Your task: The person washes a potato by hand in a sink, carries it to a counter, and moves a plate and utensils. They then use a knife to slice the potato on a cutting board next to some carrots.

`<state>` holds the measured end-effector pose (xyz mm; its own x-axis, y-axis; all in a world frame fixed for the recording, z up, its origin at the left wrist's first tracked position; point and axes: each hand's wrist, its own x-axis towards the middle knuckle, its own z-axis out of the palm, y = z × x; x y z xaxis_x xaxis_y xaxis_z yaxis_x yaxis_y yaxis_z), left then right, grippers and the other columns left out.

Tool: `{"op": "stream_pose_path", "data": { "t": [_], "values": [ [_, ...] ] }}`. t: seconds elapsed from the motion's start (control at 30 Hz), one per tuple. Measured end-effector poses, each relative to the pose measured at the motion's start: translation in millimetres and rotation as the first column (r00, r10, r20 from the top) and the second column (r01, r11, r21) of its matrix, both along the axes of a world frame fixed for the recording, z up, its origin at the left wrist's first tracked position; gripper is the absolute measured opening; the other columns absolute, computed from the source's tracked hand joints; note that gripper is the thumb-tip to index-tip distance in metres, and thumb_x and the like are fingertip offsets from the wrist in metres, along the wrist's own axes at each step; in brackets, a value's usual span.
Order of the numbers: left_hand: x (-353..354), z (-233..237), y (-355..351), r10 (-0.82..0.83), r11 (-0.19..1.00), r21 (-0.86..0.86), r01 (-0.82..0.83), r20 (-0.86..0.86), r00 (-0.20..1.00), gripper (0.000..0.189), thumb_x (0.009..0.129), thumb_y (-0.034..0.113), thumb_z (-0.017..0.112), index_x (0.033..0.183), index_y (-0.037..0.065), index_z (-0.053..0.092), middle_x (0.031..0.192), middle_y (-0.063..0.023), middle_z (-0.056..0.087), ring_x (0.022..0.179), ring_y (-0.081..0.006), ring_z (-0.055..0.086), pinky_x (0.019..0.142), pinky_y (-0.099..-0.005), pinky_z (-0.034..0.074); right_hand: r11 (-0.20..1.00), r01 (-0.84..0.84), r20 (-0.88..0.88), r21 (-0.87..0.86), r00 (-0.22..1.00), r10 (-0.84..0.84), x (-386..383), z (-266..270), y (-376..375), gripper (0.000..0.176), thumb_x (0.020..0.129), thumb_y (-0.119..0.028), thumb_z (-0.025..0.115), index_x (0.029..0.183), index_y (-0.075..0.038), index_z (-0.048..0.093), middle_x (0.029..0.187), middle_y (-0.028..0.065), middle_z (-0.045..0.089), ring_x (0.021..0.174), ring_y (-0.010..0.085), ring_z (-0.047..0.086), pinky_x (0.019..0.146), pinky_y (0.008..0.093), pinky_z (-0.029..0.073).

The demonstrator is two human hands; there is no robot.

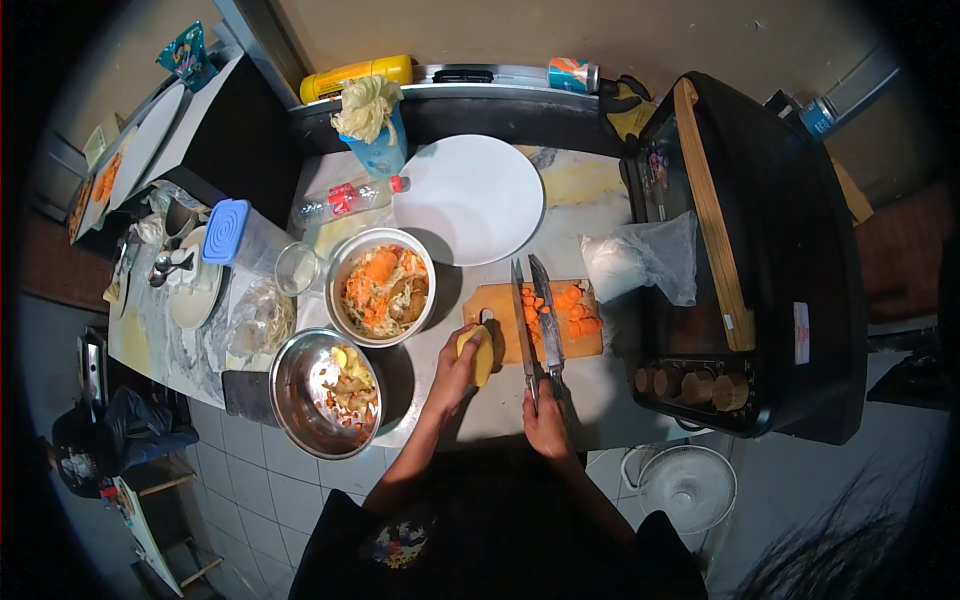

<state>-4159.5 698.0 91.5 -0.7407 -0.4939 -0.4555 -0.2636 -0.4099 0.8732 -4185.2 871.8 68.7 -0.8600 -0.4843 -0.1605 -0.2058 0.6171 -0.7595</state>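
My left hand [455, 372] is wrapped round a peeled yellow potato [482, 358], held at the left edge of the wooden cutting board [492, 300]. In my right hand [546, 425] is the handle of a knife [519, 318], its blade pointing away from me over the board. A second knife [546, 315] lies close beside it, its handle right at my fingers; I cannot tell if the hand grips this one too. Chopped carrot [580, 308] lies on the board, on both sides of the second blade.
Left of the board stand a white pot [333, 312] of shredded vegetables and a steel bowl [290, 425] with peelings. Behind are a large white plate [470, 195], a plastic bottle [345, 198] and a blue-lidded container [228, 232]. A plastic bag [640, 258] and a black oven [770, 260] stand right.
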Motion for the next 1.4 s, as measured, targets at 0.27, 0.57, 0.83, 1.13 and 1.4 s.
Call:
{"op": "stream_pose_path", "data": {
  "t": [0.27,0.57,0.83,1.13,1.4],
  "values": [
    [-0.6,-3.4,0.2,0.007,1.000,-0.028,-0.006,0.036,0.999,0.043,0.091,0.030,0.049,0.119,-0.003,0.045,0.098,-0.0116,0.057,0.085,-0.0153,0.054,0.073,-0.0262,0.045,0.999,0.029,0.005,-0.022,1.000,-0.029,-1.3,-5.6,3.2,0.016,0.089,-0.015,0.047,0.097,-0.001,0.044,0.071,0.0231,0.055,0.068,0.0439,0.054,0.057,0.0491,0.041],
    [-1.5,-0.1,0.1,-0.046,0.998,-0.033,0.046,0.029,0.999,0.044,0.092,0.035,0.046,0.116,-0.001,0.045,0.098,-0.0117,0.055,0.088,-0.0157,0.052,0.075,-0.0271,0.043,0.998,0.013,-0.063,-0.061,0.998,-0.017,-5.1,-12.1,6.8,0.015,0.088,-0.010,0.048,0.099,-0.002,0.042,0.066,0.0190,0.054,0.059,0.0376,0.057,0.051,0.0431,0.043],
    [-3.7,-1.4,-1.0,-0.109,0.989,-0.095,0.114,0.057,0.992,0.048,0.093,0.039,0.043,0.121,0.000,0.042,0.099,-0.0153,0.055,0.091,-0.0192,0.053,0.077,-0.0294,0.043,0.987,0.105,0.378,-0.120,0.924,-0.052,-11.3,21.1,-5.4,0.017,0.086,-0.007,0.048,0.099,-0.001,0.039,0.057,0.0090,0.053,0.039,0.0189,0.054,0.036,0.0326,0.043],
    [-29.6,7.4,2.3,-0.241,0.879,-0.420,0.226,0.017,0.970,0.055,0.092,0.037,0.048,0.129,-0.001,0.033,0.108,-0.0229,0.055,0.101,-0.0273,0.054,0.087,-0.0335,0.042,1.000,0.012,0.006,0.007,1.000,-0.012,-12.8,-2.3,-6.6,0.018,0.086,-0.014,0.050,0.092,0.002,0.044,0.063,0.0198,0.054,0.061,0.0376,0.058,0.057,0.0457,0.043],
    [-48.6,3.4,9.1,-0.206,0.865,-0.473,0.168,-0.031,0.978,0.058,0.088,0.037,0.053,0.125,-0.005,0.037,0.106,-0.0264,0.056,0.100,-0.0347,0.056,0.087,-0.0378,0.042,0.999,0.033,0.112,-0.041,0.993,-0.029,-15.6,-28.4,-3.2,0.032,0.096,-0.029,0.036,0.092,0.003,0.042,0.062,0.0174,0.050,0.047,0.0282,0.052,0.046,0.0402,0.042]
  ]
}}
